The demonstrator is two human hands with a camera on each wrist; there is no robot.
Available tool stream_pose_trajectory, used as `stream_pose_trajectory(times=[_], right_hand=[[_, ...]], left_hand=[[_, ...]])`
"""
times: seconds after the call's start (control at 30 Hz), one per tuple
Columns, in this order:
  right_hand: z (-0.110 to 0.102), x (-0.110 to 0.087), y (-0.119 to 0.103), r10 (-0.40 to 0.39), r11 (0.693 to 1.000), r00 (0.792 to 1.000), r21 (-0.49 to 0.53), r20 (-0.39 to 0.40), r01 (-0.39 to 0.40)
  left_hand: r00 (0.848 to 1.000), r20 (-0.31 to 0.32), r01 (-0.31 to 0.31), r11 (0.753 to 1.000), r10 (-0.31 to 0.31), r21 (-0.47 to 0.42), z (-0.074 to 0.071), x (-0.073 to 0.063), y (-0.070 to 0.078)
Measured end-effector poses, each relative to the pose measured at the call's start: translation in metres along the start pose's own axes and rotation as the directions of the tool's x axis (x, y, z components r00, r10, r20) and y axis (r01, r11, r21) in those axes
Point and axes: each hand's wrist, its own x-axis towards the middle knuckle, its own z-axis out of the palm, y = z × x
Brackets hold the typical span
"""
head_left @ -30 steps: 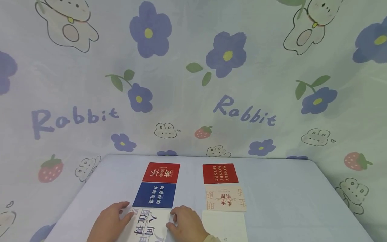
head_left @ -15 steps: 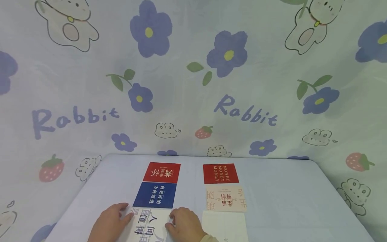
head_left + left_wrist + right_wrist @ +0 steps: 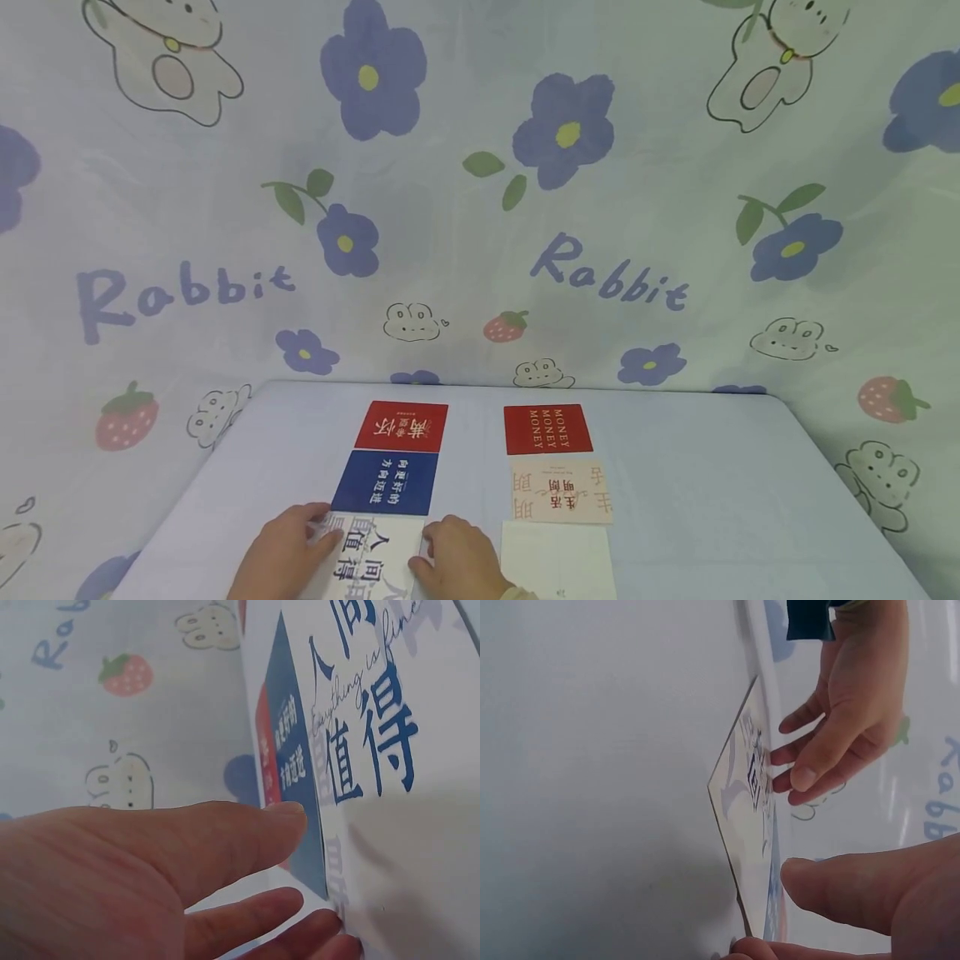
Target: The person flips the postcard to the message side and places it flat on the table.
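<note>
A thin white notebook [image 3: 367, 554] with dark blue and pale purple Chinese lettering lies at the near end of the left column. My left hand [image 3: 281, 554] is at its left side, fingertips right at the edge; the thumb [image 3: 277, 829] is held apart from the fingers. At the notebook's right side is my right hand [image 3: 459, 558]. In the right wrist view its index finger [image 3: 754, 949] meets the notebook's edge, while the thumb [image 3: 802, 881] stays raised off the cover. Just beyond lies a blue notebook [image 3: 386, 483], with a red one [image 3: 401, 427] behind it.
A second column stands to the right: a red "MONEY" notebook [image 3: 547, 429] at the back, a beige one [image 3: 562, 492] in the middle and a nearly plain off-white one [image 3: 557, 558] in front. Behind the white table [image 3: 697, 492] hangs a printed rabbit-and-flower curtain [image 3: 450, 250].
My left hand has shifted slightly to the right, its fingers now overlapping the white notebook's left edge more. The right hand has hardly moved, and the notebooks lie as before.
</note>
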Motion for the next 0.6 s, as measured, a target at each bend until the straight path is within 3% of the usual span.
stream_pose_trajectory(times=[0.23,0.6], right_hand=[[0.0033,0.0007,-0.0013,0.016,1.000,1.000,0.023,0.004,-0.017],[0.0049,0.0018,0.0007,0.031,0.978,0.999,0.208,-0.023,-0.026]], left_hand=[[1.000,-0.004,-0.001,1.000,0.001,-0.021,0.0021,-0.0007,0.0030],[0.998,0.045,0.043,0.980,-0.035,-0.196,-0.0006,0.0029,-0.0016]])
